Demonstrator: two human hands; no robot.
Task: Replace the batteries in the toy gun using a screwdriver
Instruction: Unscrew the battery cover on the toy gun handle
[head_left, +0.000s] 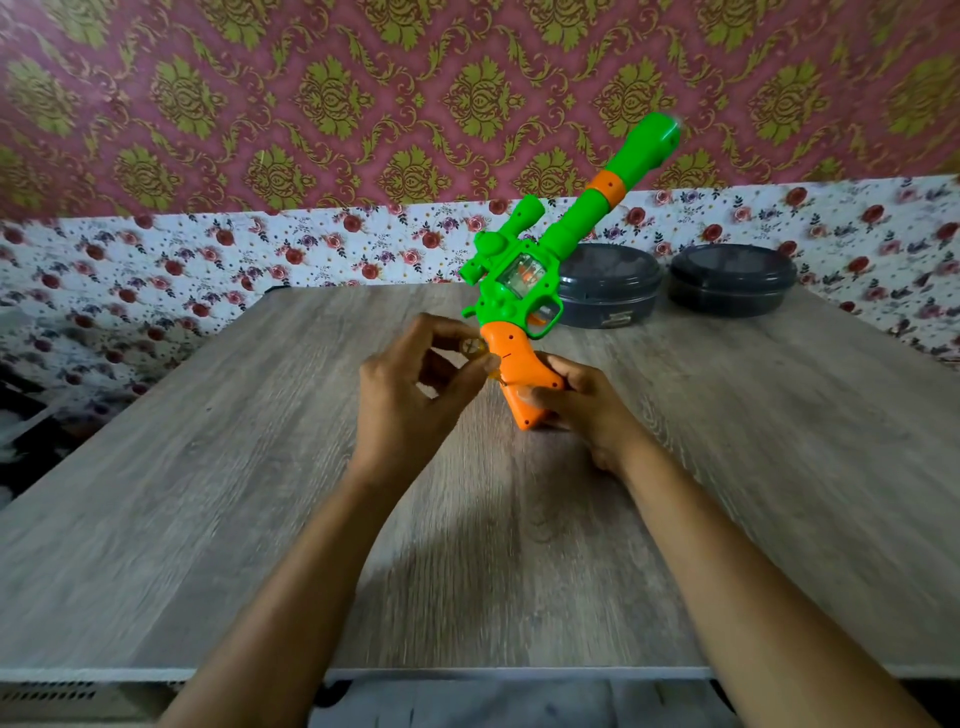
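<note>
Two hands (483, 384) on green toy gun (524, 275), orange grip (519, 374).

The counter (208, 467) fills the middle and lower frame, with the wall behind it along the top. Two lidded containers (610, 286) (732, 280) sit side by side on the counter's far right edge. In front of them, at frame centre, the toy gun (524, 280) rises tilted toward the upper right, its grip between the left hand (410, 395) and the right hand (582, 405).
</note>
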